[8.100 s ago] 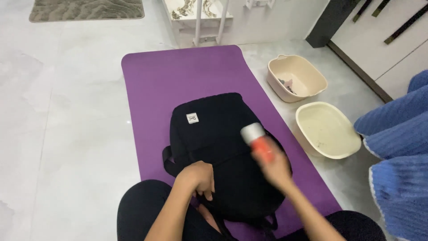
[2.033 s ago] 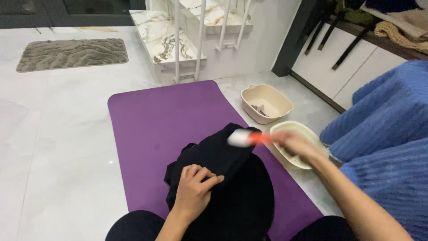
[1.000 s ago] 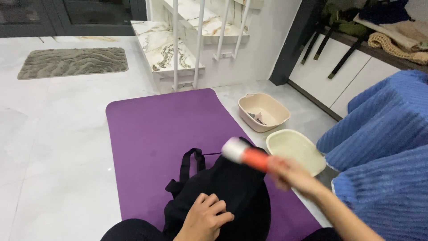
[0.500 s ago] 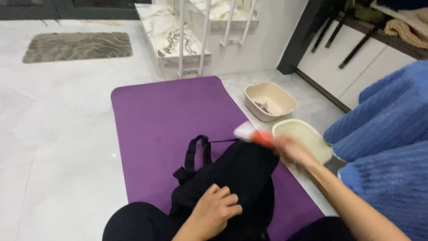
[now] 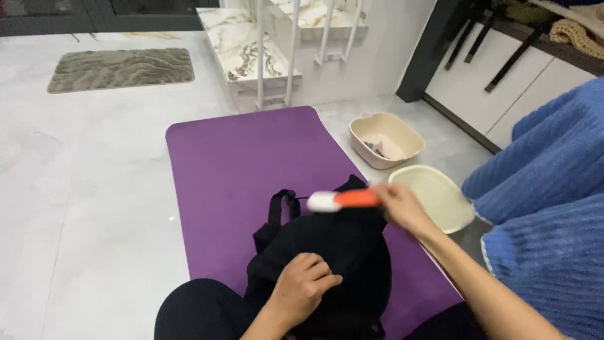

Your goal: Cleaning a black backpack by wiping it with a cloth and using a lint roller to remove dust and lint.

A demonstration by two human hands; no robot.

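I read this as the brushing step: my right hand (image 5: 402, 208) is wrapped around the orange handle of a lint brush (image 5: 343, 200), its white head pointing left and sitting at the upper edge of the black backpack (image 5: 327, 252), which lies on the purple mat (image 5: 239, 164) in front of my knees. The fingers are curled tight on the handle, though motion blur keeps me from telling whether the head is actually pressed to the fabric or just above it. My left hand (image 5: 302, 286) is bunched closed on the lower part of the bag, pinning it to my lap, fingers folded into the cloth. The carry strap (image 5: 283, 204) loops up just left of the brush head. My judgement is that the next stroke calls for a firm hold from the left so the fabric stays taut, and a path that clears that strap. Two beige basins (image 5: 434, 195) sit off the mat's right edge, well clear of both hands
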